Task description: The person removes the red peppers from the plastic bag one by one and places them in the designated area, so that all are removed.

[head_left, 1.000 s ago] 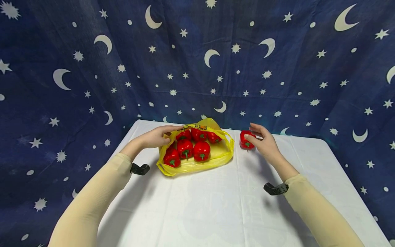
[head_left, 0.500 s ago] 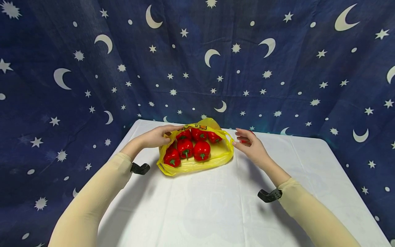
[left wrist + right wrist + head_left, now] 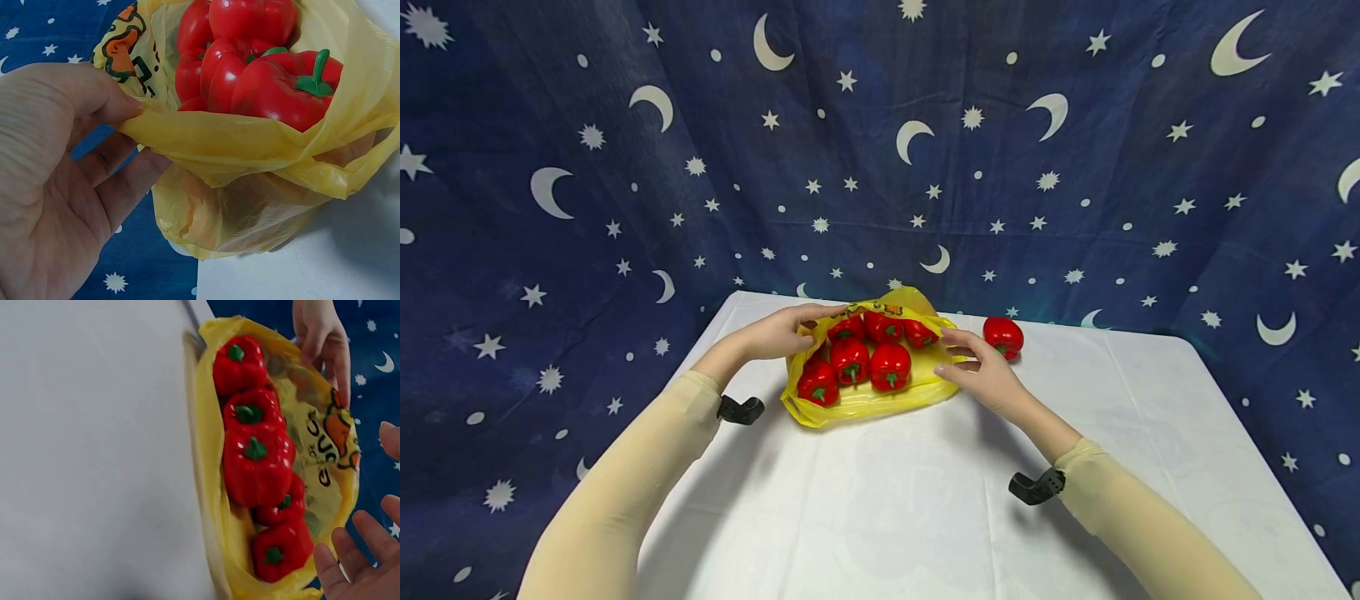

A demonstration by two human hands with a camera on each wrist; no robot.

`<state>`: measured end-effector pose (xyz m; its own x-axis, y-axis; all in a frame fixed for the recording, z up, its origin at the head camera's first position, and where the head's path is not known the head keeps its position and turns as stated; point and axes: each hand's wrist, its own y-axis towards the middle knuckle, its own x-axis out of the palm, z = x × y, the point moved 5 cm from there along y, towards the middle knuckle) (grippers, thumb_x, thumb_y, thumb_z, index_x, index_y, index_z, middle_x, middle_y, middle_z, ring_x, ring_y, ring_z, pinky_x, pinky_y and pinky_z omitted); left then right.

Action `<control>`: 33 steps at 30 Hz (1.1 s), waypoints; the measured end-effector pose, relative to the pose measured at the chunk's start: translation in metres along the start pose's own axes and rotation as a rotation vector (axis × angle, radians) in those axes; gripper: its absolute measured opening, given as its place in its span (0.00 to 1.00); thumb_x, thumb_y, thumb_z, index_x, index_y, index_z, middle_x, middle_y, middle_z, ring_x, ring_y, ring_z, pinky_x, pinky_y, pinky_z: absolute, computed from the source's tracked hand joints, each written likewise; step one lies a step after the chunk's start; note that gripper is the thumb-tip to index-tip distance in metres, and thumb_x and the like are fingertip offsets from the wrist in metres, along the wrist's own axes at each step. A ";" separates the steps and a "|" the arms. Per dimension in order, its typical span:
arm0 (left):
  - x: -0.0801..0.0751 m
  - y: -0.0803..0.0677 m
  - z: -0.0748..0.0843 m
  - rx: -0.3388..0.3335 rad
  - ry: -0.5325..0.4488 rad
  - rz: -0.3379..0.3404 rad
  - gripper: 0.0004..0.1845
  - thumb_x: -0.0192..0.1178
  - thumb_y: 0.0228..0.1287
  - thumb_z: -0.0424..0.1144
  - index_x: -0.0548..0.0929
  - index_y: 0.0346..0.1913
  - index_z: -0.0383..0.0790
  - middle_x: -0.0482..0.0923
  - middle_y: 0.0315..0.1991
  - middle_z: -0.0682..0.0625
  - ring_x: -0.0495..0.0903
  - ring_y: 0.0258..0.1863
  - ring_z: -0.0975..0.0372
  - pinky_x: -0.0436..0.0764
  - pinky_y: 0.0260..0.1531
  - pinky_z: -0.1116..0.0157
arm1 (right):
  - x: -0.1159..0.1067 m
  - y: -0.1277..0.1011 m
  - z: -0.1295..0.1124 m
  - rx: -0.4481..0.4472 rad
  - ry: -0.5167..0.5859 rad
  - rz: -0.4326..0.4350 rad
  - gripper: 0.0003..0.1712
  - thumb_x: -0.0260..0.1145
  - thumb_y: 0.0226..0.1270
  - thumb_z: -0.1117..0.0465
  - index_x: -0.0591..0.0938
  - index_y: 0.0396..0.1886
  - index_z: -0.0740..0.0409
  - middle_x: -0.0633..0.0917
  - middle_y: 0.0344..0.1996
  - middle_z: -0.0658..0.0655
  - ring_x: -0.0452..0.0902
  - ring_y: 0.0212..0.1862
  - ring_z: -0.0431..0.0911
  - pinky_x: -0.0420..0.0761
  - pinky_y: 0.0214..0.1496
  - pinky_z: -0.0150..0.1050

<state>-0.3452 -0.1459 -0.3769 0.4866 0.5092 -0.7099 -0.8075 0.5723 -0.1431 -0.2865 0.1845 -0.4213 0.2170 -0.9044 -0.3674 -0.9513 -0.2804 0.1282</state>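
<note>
Presently pinching the rim of the yellow bag [image 3: 880, 407] with the left hand [image 3: 784, 332], left of the frame's centre, probably to keep its mouth wide. Holding nothing with the right hand [image 3: 988, 375], loosely spread at the bag's right end; touching it or only just above, cannot tell well. Can count six red peppers [image 3: 891, 367] heaped inside, and a lone pepper [image 3: 1003, 336] right of centre on the white table [image 3: 925, 517], perhaps for easy reach.
</note>
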 end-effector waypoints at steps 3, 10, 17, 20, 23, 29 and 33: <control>0.000 0.000 0.000 0.000 0.002 0.001 0.39 0.51 0.67 0.27 0.66 0.78 0.60 0.64 0.74 0.51 0.69 0.60 0.51 0.75 0.56 0.55 | 0.009 0.000 0.000 -0.004 0.005 -0.022 0.38 0.75 0.64 0.57 0.72 0.73 0.57 0.76 0.66 0.60 0.68 0.68 0.63 0.70 0.69 0.59; 0.001 0.000 0.001 0.010 0.000 -0.003 0.39 0.51 0.68 0.27 0.66 0.79 0.61 0.65 0.73 0.51 0.69 0.57 0.51 0.74 0.49 0.56 | 0.032 0.002 0.004 0.021 -0.014 -0.101 0.44 0.76 0.63 0.54 0.68 0.77 0.50 0.69 0.73 0.60 0.64 0.71 0.63 0.67 0.70 0.59; 0.001 0.000 0.000 0.003 -0.014 -0.008 0.39 0.51 0.68 0.27 0.66 0.78 0.61 0.64 0.74 0.51 0.69 0.58 0.51 0.75 0.50 0.57 | 0.049 0.009 0.011 0.030 -0.018 -0.118 0.49 0.77 0.61 0.52 0.64 0.79 0.50 0.64 0.75 0.63 0.62 0.72 0.64 0.69 0.69 0.60; 0.002 0.000 -0.001 0.001 -0.021 -0.011 0.39 0.51 0.68 0.26 0.66 0.78 0.62 0.65 0.73 0.51 0.69 0.58 0.51 0.76 0.49 0.57 | 0.054 0.012 0.013 0.042 -0.053 -0.107 0.50 0.77 0.61 0.51 0.64 0.79 0.51 0.63 0.75 0.63 0.64 0.71 0.65 0.71 0.67 0.59; 0.002 0.000 0.000 0.005 -0.022 -0.010 0.39 0.50 0.68 0.26 0.66 0.78 0.62 0.66 0.72 0.50 0.69 0.57 0.51 0.76 0.48 0.57 | 0.059 0.015 0.015 0.050 -0.097 -0.086 0.51 0.78 0.60 0.51 0.64 0.79 0.52 0.64 0.75 0.61 0.65 0.70 0.63 0.73 0.66 0.58; 0.002 0.001 -0.001 0.010 -0.021 -0.009 0.39 0.51 0.68 0.26 0.67 0.78 0.63 0.65 0.73 0.51 0.69 0.58 0.51 0.76 0.52 0.56 | 0.068 0.024 0.020 0.067 -0.139 -0.043 0.52 0.80 0.57 0.50 0.64 0.79 0.51 0.65 0.74 0.60 0.68 0.68 0.61 0.74 0.65 0.57; 0.001 0.001 0.000 0.013 -0.019 -0.009 0.39 0.51 0.68 0.26 0.67 0.78 0.63 0.65 0.74 0.51 0.69 0.59 0.51 0.76 0.54 0.56 | 0.072 0.028 0.021 0.068 -0.170 -0.030 0.52 0.80 0.57 0.51 0.64 0.79 0.52 0.66 0.74 0.60 0.68 0.69 0.59 0.71 0.68 0.56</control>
<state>-0.3453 -0.1450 -0.3783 0.5000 0.5163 -0.6953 -0.7990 0.5848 -0.1403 -0.3022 0.1180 -0.4631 0.2112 -0.8267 -0.5215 -0.9586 -0.2794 0.0546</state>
